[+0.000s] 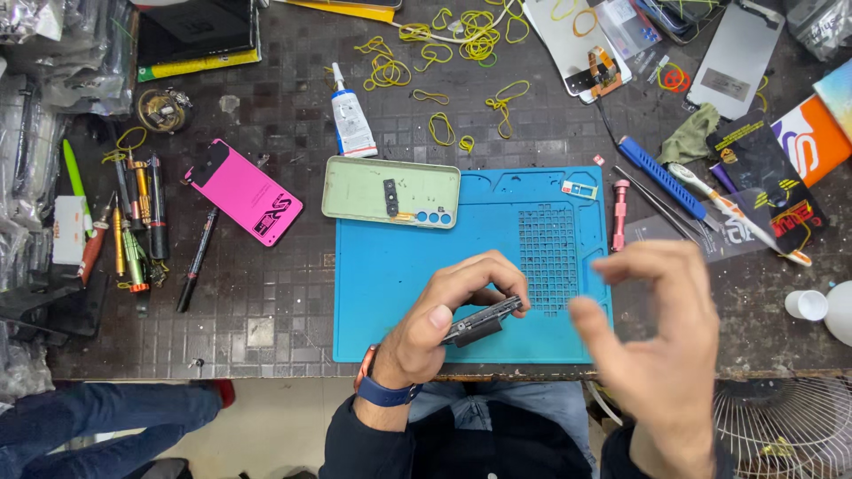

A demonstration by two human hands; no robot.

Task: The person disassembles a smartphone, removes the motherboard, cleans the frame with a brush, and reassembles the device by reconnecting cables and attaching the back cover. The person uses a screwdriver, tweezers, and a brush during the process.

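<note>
My left hand grips an opened phone edge-on, thumb on its near side, over the front of a blue work mat. My right hand hovers blurred to the right of the phone, thumb and forefinger curled toward each other; nothing shows between them. A pale green phone back cover with a camera cutout lies at the mat's far left corner. A small blue and white tray lies on the mat's far right.
A pink card and a row of screwdrivers lie left. A white glue tube, yellow rubber bands, a pink driver, tweezers, a blue tool, a toothbrush and a white cap lie around.
</note>
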